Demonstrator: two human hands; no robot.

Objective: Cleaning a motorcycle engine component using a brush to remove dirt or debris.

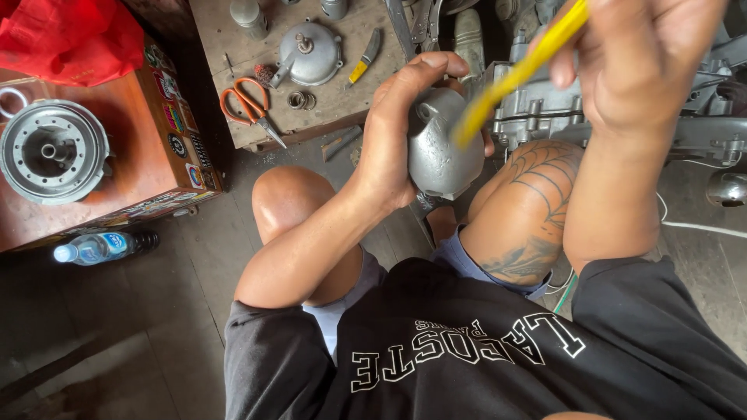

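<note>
Grey metal casing (pixel 437 152) sits gripped in the left hand (pixel 401 128) above the knees while the right hand (pixel 622 62), closed on a yellow-handled tool (pixel 517 74), works its upper end, apparently mid-job.

One camera sits on the person's head. It looks straight down, very close to the knees (pixel 286 204), with the floor (pixel 156 311) below.

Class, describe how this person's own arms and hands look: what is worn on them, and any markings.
Both hands, left and right, are bare: no gloves, rings or watch visible. The forearms are bare too. Black short sleeves end near the elbows. No markings show on the arms; the web-pattern tattoo is on a knee.
</note>
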